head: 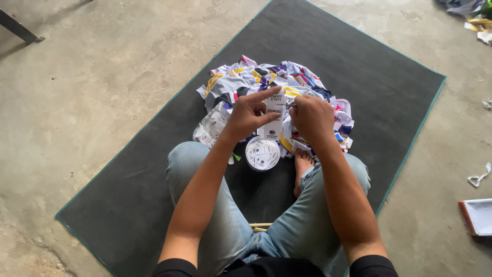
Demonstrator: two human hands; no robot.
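Observation:
I sit cross-legged on a dark grey mat (359, 66). My left hand (247, 115) pinches a narrow white printed label strip (273, 117), held upright, with the forefinger stretched over its top. My right hand (311, 118) is closed on a thin metal tool (285, 105) whose tip meets the strip's upper part. Below the hands a white roll of printed label tape (262, 153) lies flat on the mat. Behind the hands rises a heap of colourful fabric pieces (271, 79), white, purple, yellow and black.
A clear plastic bag (211, 125) lies left of the roll. My bare foot (302, 164) rests beside the roll. Bare concrete floor (92, 87) surrounds the mat. A white tray with a red edge (476, 215) sits far right, with scraps (479, 177) nearby.

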